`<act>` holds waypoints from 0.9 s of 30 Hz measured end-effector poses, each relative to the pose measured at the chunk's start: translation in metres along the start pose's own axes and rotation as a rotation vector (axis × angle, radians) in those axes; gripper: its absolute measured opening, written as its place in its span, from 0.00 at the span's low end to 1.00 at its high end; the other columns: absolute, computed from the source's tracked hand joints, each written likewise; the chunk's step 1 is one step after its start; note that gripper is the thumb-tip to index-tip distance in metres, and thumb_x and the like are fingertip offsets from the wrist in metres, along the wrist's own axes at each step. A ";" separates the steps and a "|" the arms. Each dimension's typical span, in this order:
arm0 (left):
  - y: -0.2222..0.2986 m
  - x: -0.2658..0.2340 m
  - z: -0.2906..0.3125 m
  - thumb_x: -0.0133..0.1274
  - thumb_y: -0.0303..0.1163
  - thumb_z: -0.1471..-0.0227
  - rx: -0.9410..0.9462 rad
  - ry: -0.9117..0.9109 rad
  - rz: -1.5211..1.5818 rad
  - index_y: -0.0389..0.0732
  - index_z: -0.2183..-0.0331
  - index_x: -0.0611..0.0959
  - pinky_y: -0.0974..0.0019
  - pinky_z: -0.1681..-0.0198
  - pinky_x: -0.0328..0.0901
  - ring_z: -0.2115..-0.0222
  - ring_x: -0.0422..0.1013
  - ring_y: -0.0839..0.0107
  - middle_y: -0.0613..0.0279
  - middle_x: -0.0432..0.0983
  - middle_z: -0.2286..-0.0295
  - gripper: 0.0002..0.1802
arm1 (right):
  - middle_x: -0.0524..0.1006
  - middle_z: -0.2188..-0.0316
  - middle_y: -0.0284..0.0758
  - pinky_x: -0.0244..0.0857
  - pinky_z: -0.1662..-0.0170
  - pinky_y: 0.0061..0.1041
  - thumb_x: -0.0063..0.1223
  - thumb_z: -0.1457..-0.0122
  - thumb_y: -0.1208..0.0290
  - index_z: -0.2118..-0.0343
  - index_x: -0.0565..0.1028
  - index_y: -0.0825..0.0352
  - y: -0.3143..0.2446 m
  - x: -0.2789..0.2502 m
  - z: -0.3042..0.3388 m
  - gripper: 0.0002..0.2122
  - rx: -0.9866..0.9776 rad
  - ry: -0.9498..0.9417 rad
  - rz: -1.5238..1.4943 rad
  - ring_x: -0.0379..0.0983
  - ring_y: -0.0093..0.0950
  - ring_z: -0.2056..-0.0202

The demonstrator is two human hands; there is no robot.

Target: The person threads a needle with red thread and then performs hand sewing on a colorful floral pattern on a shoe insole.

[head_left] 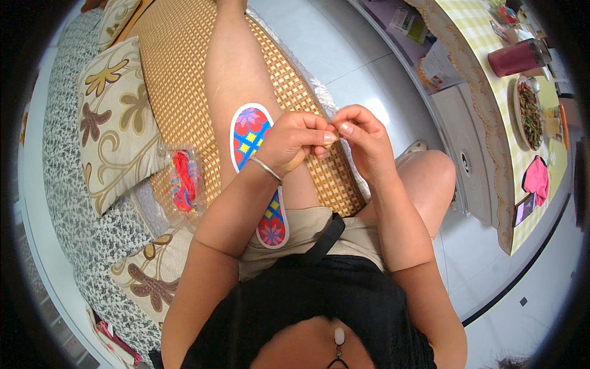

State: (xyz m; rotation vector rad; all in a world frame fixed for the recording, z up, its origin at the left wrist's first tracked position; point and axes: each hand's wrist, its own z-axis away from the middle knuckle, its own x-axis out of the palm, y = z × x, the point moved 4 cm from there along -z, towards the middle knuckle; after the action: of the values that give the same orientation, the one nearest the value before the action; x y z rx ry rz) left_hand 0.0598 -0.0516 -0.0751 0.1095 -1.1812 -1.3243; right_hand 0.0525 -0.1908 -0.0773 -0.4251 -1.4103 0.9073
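Observation:
My left hand [301, 140], with a bracelet at its wrist, and my right hand [367, 136] meet above my lap. The fingertips of each are pinched, close to one another. Whatever lies between them is too small to make out. An embroidered insole [251, 130] rests along my thigh on the left. It has red and purple flowers, a blue ground, yellow patches and a white edge. My left wrist and forearm cross over its middle and hide that part. To the left, a clear plastic bag [183, 184] contains bundles of red and other coloured thread.
I sit on a woven tan mat [175, 67] with floral cushions [117, 123] at the left. On the right, a table with a checked cloth [467, 24] bears a dark red tumbler [516, 58], a plate of food [528, 114], a pink cloth [536, 178] and a phone [524, 210].

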 end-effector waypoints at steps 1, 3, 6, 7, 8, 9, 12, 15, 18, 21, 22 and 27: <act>0.001 0.000 0.000 0.55 0.22 0.54 0.000 0.008 0.028 0.30 0.72 0.78 0.74 0.75 0.64 0.80 0.67 0.76 0.62 0.72 0.78 0.05 | 0.73 0.71 0.28 0.60 0.60 0.16 0.54 0.46 0.71 0.63 0.73 0.68 -0.003 0.002 0.000 0.09 0.013 0.017 -0.058 0.67 0.16 0.68; 0.002 -0.001 -0.001 0.55 0.22 0.54 0.010 -0.003 0.033 0.30 0.71 0.78 0.74 0.75 0.64 0.80 0.67 0.76 0.62 0.72 0.78 0.06 | 0.73 0.70 0.28 0.60 0.58 0.18 0.54 0.45 0.69 0.60 0.73 0.68 -0.002 -0.005 -0.002 0.11 0.022 -0.048 -0.079 0.67 0.17 0.66; 0.002 -0.002 -0.002 0.55 0.23 0.54 0.032 0.008 0.032 0.30 0.71 0.78 0.74 0.75 0.64 0.80 0.67 0.76 0.62 0.72 0.78 0.06 | 0.73 0.69 0.29 0.60 0.56 0.19 0.53 0.45 0.70 0.60 0.72 0.68 -0.001 -0.007 -0.004 0.11 -0.026 0.003 0.003 0.67 0.18 0.65; 0.002 -0.002 -0.002 0.55 0.23 0.54 0.039 0.016 0.031 0.30 0.71 0.78 0.74 0.75 0.64 0.80 0.68 0.76 0.62 0.72 0.78 0.06 | 0.73 0.69 0.29 0.60 0.55 0.19 0.53 0.45 0.71 0.60 0.72 0.69 -0.001 -0.006 -0.003 0.11 -0.052 0.046 0.048 0.67 0.18 0.65; 0.002 -0.002 -0.002 0.55 0.23 0.54 0.038 0.029 0.034 0.30 0.71 0.78 0.74 0.75 0.64 0.80 0.68 0.76 0.62 0.72 0.78 0.06 | 0.73 0.69 0.29 0.59 0.55 0.19 0.53 0.45 0.72 0.61 0.72 0.69 -0.003 -0.005 -0.002 0.10 -0.094 0.085 0.109 0.67 0.18 0.65; 0.002 -0.002 -0.002 0.56 0.23 0.54 0.037 0.041 0.036 0.30 0.71 0.79 0.74 0.75 0.64 0.80 0.68 0.76 0.62 0.72 0.78 0.06 | 0.73 0.69 0.29 0.59 0.55 0.19 0.52 0.46 0.73 0.62 0.72 0.69 -0.006 -0.004 -0.001 0.09 -0.136 0.123 0.170 0.67 0.19 0.65; 0.003 -0.001 -0.001 0.54 0.21 0.54 0.046 0.072 0.018 0.30 0.71 0.78 0.72 0.73 0.64 0.79 0.67 0.74 0.61 0.72 0.79 0.05 | 0.73 0.70 0.29 0.59 0.56 0.19 0.52 0.47 0.76 0.66 0.73 0.69 -0.010 -0.008 0.003 0.07 -0.243 0.194 0.315 0.67 0.19 0.65; 0.004 -0.001 -0.001 0.53 0.20 0.55 0.056 0.096 0.004 0.30 0.71 0.78 0.71 0.72 0.64 0.79 0.67 0.73 0.60 0.72 0.78 0.05 | 0.73 0.70 0.29 0.59 0.58 0.18 0.51 0.49 0.77 0.70 0.74 0.69 -0.009 -0.013 0.005 0.04 -0.234 0.186 0.400 0.66 0.18 0.66; 0.004 -0.001 -0.002 0.56 0.22 0.55 0.077 0.099 -0.017 0.31 0.72 0.79 0.75 0.74 0.64 0.79 0.68 0.76 0.61 0.73 0.78 0.05 | 0.73 0.72 0.29 0.60 0.61 0.18 0.52 0.49 0.78 0.73 0.75 0.70 -0.007 -0.011 0.006 0.03 -0.192 0.184 0.401 0.66 0.18 0.68; 0.003 -0.001 -0.002 0.57 0.23 0.55 0.092 0.101 -0.045 0.32 0.72 0.79 0.78 0.75 0.64 0.80 0.69 0.78 0.63 0.74 0.78 0.05 | 0.73 0.73 0.29 0.60 0.62 0.17 0.52 0.49 0.78 0.73 0.76 0.70 -0.006 -0.008 0.006 0.03 -0.175 0.186 0.402 0.66 0.18 0.69; 0.003 -0.001 -0.002 0.57 0.23 0.55 0.095 0.103 -0.055 0.32 0.72 0.80 0.78 0.75 0.64 0.80 0.69 0.78 0.63 0.74 0.78 0.05 | 0.73 0.73 0.29 0.60 0.62 0.17 0.52 0.49 0.78 0.72 0.76 0.70 -0.006 -0.008 0.006 0.03 -0.172 0.185 0.407 0.66 0.17 0.69; 0.005 0.001 -0.001 0.55 0.19 0.56 0.083 0.138 -0.067 0.29 0.72 0.79 0.75 0.72 0.64 0.79 0.68 0.74 0.59 0.74 0.78 0.05 | 0.74 0.74 0.29 0.61 0.63 0.16 0.54 0.49 0.78 0.72 0.76 0.70 -0.004 -0.010 0.006 0.03 -0.155 0.186 0.373 0.67 0.16 0.70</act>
State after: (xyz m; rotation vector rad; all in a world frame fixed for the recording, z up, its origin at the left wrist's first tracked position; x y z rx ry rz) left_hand 0.0632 -0.0512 -0.0717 0.2982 -1.1227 -1.3047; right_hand 0.0487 -0.2021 -0.0796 -0.8890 -1.2546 1.0291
